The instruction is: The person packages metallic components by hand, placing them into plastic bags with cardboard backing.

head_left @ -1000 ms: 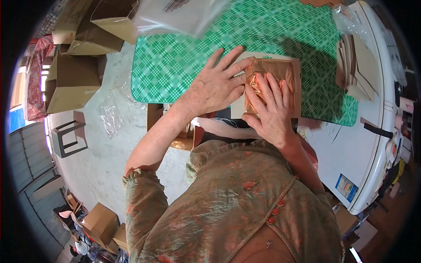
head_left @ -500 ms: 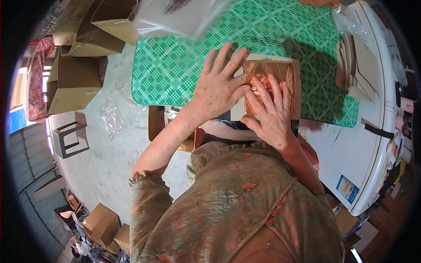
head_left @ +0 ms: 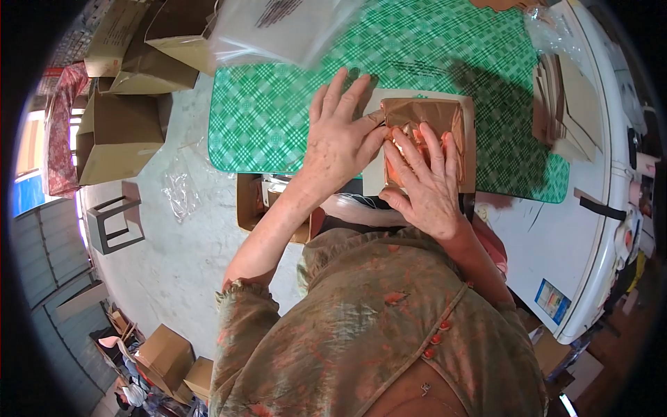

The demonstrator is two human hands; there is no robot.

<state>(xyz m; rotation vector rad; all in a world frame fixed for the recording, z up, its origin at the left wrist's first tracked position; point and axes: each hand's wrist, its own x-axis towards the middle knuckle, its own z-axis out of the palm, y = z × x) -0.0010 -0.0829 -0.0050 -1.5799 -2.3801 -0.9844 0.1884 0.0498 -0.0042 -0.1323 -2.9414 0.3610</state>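
Green tabletop (head_left: 271, 118), right fingers (head_left: 432, 147) on coppery foil (head_left: 424, 111)

Pale grey floor (head_left: 187, 260) across the left, with open cardboard boxes (head_left: 125, 128) and a small grey frame (head_left: 97, 233) on it. Grey-blue panelled wall (head_left: 52, 257) at lower left. Looks brightest above that wall, at an opening (head_left: 35, 149) beside a hanging red flowered cloth (head_left: 64, 132). Table under a green checked cover (head_left: 264, 118), with a dark shadow (head_left: 511, 125) over its right part. Large white surface (head_left: 528, 257) at right, rounded along the outer edge.
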